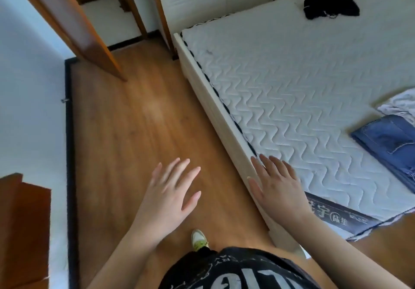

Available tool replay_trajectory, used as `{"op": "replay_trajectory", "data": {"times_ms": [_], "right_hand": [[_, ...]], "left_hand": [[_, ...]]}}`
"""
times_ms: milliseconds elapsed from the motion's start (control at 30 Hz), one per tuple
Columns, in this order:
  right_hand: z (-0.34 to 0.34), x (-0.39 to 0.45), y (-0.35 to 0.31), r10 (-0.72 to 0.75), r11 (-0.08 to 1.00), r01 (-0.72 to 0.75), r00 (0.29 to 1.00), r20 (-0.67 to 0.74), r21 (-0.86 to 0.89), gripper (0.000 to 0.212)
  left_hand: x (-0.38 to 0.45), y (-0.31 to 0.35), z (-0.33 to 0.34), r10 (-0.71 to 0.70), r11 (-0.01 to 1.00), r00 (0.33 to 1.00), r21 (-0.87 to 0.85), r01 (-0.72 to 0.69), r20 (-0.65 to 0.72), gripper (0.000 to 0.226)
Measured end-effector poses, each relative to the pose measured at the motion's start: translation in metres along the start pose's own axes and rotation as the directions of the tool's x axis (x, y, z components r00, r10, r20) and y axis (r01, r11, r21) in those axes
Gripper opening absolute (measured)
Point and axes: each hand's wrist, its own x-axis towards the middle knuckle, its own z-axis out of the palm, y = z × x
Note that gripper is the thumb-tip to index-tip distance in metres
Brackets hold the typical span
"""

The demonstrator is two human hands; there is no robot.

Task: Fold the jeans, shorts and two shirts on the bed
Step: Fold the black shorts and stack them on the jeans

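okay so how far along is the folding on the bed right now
Done, it seems: the jeans lie folded flat at the mattress's right side, with a white garment beside them, cut off by the frame, its state unclear. In hand: nothing; the left hand and right hand are both open and empty. Left: the black garment lies crumpled at the far end. A fourth piece is not in view.

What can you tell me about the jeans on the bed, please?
The jeans are blue denim, already folded into a flat, neat rectangle, with a back pocket and pale stitching showing on top. They lie on the white quilted mattress near its right side, partly cut off by the frame edge. A folded pale garment lies just behind them. Neither hand touches them.
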Motion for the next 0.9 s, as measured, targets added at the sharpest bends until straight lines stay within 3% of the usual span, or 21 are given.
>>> {"op": "replay_trajectory", "data": {"times_ms": [167, 333, 633, 900], "right_hand": [[0.014, 0.047, -0.083, -0.076, 0.997, 0.077, 0.997, 0.023, -0.029, 0.057], [0.022, 0.081, -0.138, -0.099, 0.994, 0.101, 0.994, 0.035, -0.052, 0.057], [0.027, 0.162, -0.184, -0.208, 0.974, 0.209, 0.978, 0.017, -0.083, 0.054], [0.037, 0.293, -0.199, -0.302, 0.95, 0.302, 0.953, 0.016, -0.079, 0.053]], "left_hand": [[-0.032, -0.088, -0.002, -0.211, 0.978, 0.974, 0.017, 0.21, 0.08, 0.065], [-0.046, -0.149, -0.002, -0.311, 0.95, 0.948, -0.011, 0.312, 0.074, 0.064], [0.007, -0.214, -0.008, -0.351, 0.936, 0.936, 0.004, 0.351, 0.025, 0.063], [0.123, -0.278, -0.016, -0.318, 0.947, 0.948, 0.039, 0.317, 0.021, 0.064]]}}
